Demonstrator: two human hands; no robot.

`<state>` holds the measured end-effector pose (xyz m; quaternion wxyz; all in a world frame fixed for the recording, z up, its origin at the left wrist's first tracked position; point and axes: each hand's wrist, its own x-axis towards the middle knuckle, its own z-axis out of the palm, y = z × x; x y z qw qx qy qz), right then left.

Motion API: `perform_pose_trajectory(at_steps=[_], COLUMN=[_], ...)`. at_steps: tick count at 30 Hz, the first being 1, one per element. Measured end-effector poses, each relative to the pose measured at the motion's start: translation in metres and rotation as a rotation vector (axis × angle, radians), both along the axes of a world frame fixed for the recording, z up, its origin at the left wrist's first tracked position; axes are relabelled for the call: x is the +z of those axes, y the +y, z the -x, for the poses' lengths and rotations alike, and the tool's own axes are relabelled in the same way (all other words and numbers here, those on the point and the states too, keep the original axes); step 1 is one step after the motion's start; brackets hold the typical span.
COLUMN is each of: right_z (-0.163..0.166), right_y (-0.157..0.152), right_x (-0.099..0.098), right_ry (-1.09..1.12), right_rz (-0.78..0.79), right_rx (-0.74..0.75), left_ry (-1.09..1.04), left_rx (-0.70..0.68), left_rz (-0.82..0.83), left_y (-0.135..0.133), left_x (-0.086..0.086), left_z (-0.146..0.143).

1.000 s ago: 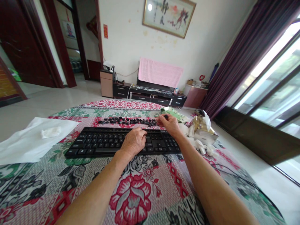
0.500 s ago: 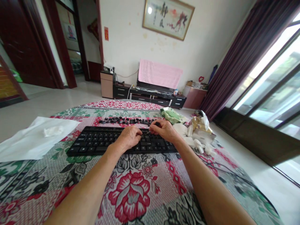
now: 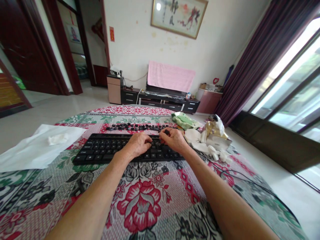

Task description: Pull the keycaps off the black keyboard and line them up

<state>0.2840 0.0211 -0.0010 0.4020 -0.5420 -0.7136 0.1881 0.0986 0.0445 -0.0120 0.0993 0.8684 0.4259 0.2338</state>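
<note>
A black computer keyboard (image 3: pixel 100 150) lies across the tablecloth in front of me. My left hand (image 3: pixel 138 144) rests over its middle, fingers bent down and drawn together near the right-hand keys; whatever is at the fingertips is hidden. Just right of it, my right hand (image 3: pixel 174 138) is closed in a pinch around a small tool with a dark handle (image 3: pixel 167 132). The tool's thin lower end points down at the keyboard, too small to make out. Behind the keyboard runs a row of several loose black keycaps (image 3: pixel 122 126).
White paper with a crumpled tissue (image 3: pixel 58 139) lies at the left. On the right are a green tissue pack (image 3: pixel 185 121), a gold and white package (image 3: pixel 217 131) and crumpled tissues (image 3: pixel 220 155). A black cable (image 3: pixel 247 181) trails over the floral tablecloth (image 3: pixel 140 206).
Both hands stay almost in place over the keyboard, the right one still gripping the dark-handled tool. The view has shifted slightly.
</note>
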Motion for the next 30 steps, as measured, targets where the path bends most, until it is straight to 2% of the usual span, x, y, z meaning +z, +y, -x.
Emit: perform_pose_trajectory(at_steps=[4, 6, 13, 21, 27, 30], right_z=[-0.004, -0.007, -0.014, -0.01, -0.005, 0.003], right_y=[-0.008, -0.01, -0.007, -0.008, -0.008, -0.01], right_x=[0.014, 0.018, 0.015, 0.014, 0.011, 0.013], right_ry=[-0.065, -0.108, -0.07, -0.081, -0.061, -0.118], right_rz=[0.06, 0.074, 0.152, 0.141, 0.175, 0.154], right_rx=[0.159, 0.182, 0.252, 0.332, 0.311, 0.192], left_ry=[0.018, 0.033, 0.039, 0.06, 0.05, 0.044], left_rx=[-0.004, -0.009, -0.013, -0.02, -0.015, -0.015], left_rz=[0.044, 0.069, 0.073, 0.057, 0.068, 0.08], left_y=[-0.002, -0.002, -0.003, 0.0, 0.0, -0.001], left_x=[0.003, 0.005, 0.007, 0.004, 0.003, 0.005], left_z=[0.0, 0.0, 0.0, 0.0, 0.0, -0.001])
